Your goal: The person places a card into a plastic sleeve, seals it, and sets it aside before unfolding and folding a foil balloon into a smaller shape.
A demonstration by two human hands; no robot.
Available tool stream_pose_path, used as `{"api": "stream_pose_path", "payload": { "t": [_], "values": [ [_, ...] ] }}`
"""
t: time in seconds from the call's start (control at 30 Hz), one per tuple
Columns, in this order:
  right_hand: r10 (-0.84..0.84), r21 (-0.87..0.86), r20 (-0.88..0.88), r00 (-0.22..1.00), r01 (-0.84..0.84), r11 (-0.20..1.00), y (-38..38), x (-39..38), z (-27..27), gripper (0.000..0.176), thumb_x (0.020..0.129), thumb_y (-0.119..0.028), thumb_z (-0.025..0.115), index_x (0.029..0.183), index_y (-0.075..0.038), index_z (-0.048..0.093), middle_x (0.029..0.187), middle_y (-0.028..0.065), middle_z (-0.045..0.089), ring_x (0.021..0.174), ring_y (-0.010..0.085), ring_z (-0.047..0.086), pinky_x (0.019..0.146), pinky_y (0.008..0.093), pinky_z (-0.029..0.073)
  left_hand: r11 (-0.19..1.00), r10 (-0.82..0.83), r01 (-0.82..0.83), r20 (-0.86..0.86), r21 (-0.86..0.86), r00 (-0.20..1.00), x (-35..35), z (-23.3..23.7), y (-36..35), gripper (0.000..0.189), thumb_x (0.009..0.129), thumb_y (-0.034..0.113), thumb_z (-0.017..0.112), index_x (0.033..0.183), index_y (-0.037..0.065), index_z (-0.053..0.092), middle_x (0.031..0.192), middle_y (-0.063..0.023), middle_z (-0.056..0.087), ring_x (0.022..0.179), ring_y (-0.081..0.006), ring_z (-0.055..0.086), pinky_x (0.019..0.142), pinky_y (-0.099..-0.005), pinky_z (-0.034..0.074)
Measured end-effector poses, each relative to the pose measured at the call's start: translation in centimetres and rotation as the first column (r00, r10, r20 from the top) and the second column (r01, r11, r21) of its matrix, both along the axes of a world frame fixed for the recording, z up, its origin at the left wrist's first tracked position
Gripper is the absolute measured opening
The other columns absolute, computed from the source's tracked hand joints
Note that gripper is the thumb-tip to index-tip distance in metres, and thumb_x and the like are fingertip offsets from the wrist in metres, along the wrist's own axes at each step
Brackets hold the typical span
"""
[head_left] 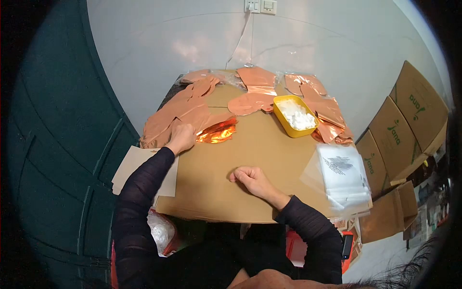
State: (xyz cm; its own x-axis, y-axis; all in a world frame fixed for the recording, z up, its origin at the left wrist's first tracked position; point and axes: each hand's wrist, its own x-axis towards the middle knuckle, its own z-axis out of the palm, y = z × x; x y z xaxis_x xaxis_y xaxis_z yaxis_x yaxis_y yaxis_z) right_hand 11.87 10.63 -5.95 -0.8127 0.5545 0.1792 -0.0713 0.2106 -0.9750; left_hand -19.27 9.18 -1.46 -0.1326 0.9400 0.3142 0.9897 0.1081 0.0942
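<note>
My left hand [182, 137] is closed at the edge of a flat rose-gold foil balloon [217, 131], whose crinkled end shines orange to the right of the fingers. Under and behind that hand spreads a pile of similar flat foil balloons [168, 115], matt pinkish copper on top. My right hand [253, 182] rests on the cardboard tabletop [207, 168] near its front, curled into a loose fist with nothing visible in it. White cards or paper sheets [167, 184] lie partly under my left forearm.
A yellow tub [294, 131] of white pieces stands at the back right. More foil balloons [257, 79] line the back, with another pile [327, 111] at right. Clear plastic bags [344, 176] lie at the right edge. Cardboard boxes [397, 132] are stacked beyond the table's right side.
</note>
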Motion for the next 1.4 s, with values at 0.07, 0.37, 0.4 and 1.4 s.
{"api": "stream_pose_path", "payload": {
  "t": [0.07,0.37,0.4,1.4],
  "values": [
    [-0.007,-0.014,-0.01,1.0,0.007,1.0,-0.2,-0.2,0.2,0.027,0.099,-0.019,0.05,0.088,-0.002,0.067,0.073,-0.002,0.061,0.069,0.0071,0.053,0.066,0.0259,0.046,0.999,0.033,-0.033,0.031,0.013,0.999,0.3,0.2,0.0,0.024,0.083,0.016,0.061,0.074,-0.004,0.069,0.075,-0.0294,0.064,0.075,-0.044,0.066,0.071,-0.051,0.052],
    [-0.176,0.403,0.251,0.952,0.063,0.913,-0.4,-2.4,4.5,0.027,0.092,-0.022,0.054,0.097,0.001,0.066,0.084,0.0138,0.066,0.075,0.023,0.058,0.076,0.0357,0.047,0.986,0.096,-0.11,0.118,0.121,0.988,0.3,-0.8,1.1,0.022,0.082,0.022,0.062,0.079,0.0,0.069,0.076,-0.0252,0.066,0.074,-0.0398,0.067,0.069,-0.0483,0.052],
    [-0.229,0.582,0.187,0.955,0.08,0.809,0.3,-3.2,4.0,0.028,0.092,-0.024,0.055,0.102,0.001,0.065,0.092,0.017,0.066,0.083,0.0267,0.059,0.081,0.0382,0.046,0.984,0.101,-0.114,0.098,0.138,0.99,0.7,-0.7,1.0,0.021,0.082,0.021,0.062,0.079,0.001,0.069,0.076,-0.0247,0.066,0.074,-0.0392,0.067,0.069,-0.048,0.052],
    [-0.449,0.748,0.068,0.891,0.252,0.614,6.3,-0.5,4.3,0.071,0.087,-0.03,0.067,0.143,0.001,0.037,0.14,0.0263,0.046,0.131,0.0417,0.042,0.109,0.0482,0.033,0.776,-0.43,0.336,0.058,0.534,0.901,4.1,16.4,-2.9,0.015,0.088,0.004,0.059,0.1,0.007,0.067,0.082,-0.0141,0.068,0.077,-0.031,0.067,0.065,-0.0377,0.051]
  ]
}}
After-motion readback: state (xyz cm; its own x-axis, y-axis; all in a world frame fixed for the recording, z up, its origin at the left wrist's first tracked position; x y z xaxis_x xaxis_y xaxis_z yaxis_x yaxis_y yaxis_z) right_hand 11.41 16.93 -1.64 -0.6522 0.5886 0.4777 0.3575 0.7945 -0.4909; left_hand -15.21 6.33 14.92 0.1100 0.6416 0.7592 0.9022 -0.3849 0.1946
